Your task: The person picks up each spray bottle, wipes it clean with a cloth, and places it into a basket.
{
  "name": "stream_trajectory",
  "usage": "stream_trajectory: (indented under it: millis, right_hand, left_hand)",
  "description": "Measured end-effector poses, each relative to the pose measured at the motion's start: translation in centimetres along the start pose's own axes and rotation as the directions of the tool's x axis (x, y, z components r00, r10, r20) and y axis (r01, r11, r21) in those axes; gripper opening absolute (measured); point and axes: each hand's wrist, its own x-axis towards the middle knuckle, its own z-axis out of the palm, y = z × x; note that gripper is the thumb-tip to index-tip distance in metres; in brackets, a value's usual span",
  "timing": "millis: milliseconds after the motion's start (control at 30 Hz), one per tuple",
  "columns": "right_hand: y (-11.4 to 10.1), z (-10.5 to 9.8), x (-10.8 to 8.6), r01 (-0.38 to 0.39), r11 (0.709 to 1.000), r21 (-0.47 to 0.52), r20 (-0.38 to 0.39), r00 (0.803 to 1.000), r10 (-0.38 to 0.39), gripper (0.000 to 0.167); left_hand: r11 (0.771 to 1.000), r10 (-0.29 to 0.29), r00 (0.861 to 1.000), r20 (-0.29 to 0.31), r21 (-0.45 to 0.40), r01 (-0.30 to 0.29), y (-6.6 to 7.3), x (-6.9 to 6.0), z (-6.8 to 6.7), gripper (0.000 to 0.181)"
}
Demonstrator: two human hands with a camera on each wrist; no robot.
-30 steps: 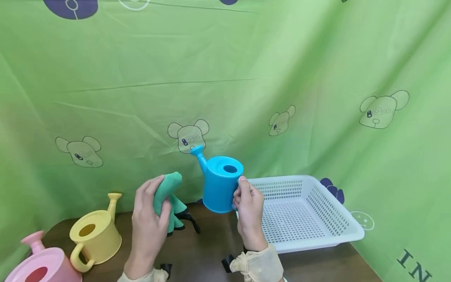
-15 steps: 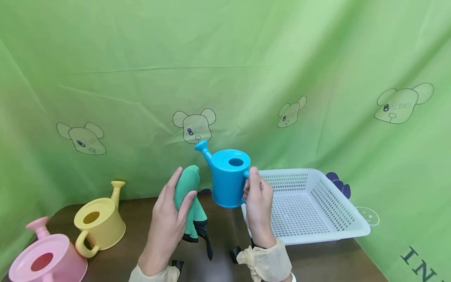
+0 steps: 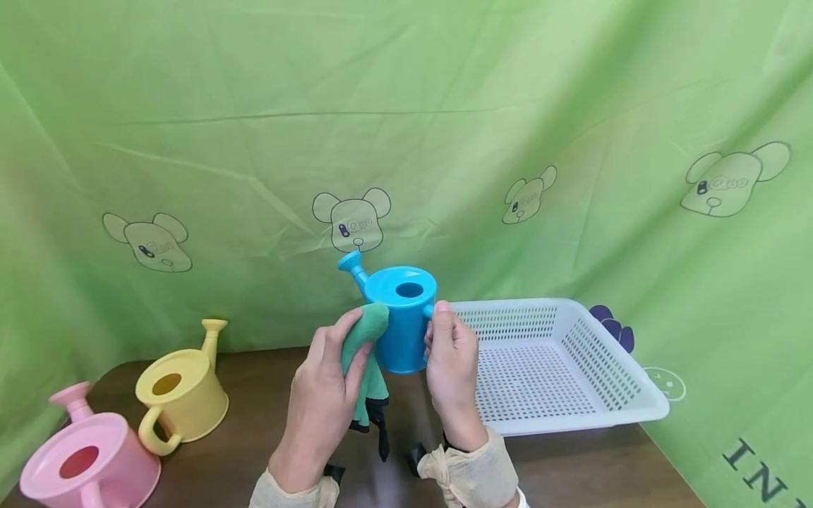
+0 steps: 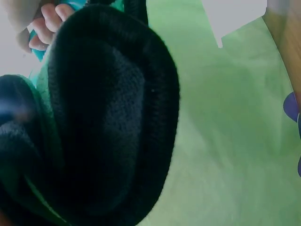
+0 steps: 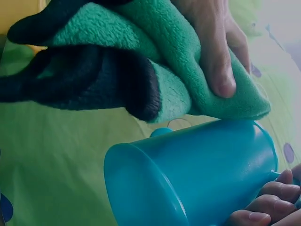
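Blue watering can: hangs in the air before the green curtain, above the brown counter, near the left side of the white basket, well apart from the pink watering can and the yellow watering can. Compared with half a second ago, sits slightly farther left and now meets the bunched, black-edged green cloth; apart from it in that earlier frame. Looks glossy, evenly blue and nearly upright. Has a cylindrical body, a plain base turned toward the right wrist view, a thin spout angled up to the left, and a hole in the flat top. Held at the handle by the right hand, fingers curled around, thumb uppermost. Touched near the upper rim by the cloth, pinched between fingers and thumb of the left hand.
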Motion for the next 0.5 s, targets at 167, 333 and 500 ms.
stream_trajectory:
  millis: [167,333,500]
  right_hand:
    - [0.41,-0.17,-0.33,0.072,0.994,-0.083,0.009,0.997,-0.072,0.056]
    - [0.30,-0.25,-0.17,0.163,0.974,-0.159,-0.009,0.986,-0.166,0.055]
    - [0.42,-0.19,-0.20,0.234,0.952,-0.199,-0.003,0.971,-0.239,0.053]
  left_hand:
    - [1.000,0.026,0.999,-0.041,0.015,-0.025,0.09,-0.41,-0.04,0.057]
    - [0.996,0.087,0.995,-0.045,0.007,-0.087,0.51,-0.19,0.22,0.057]
    - [0.993,0.121,0.992,-0.029,-0.009,-0.122,0.98,-0.26,0.62,0.059]
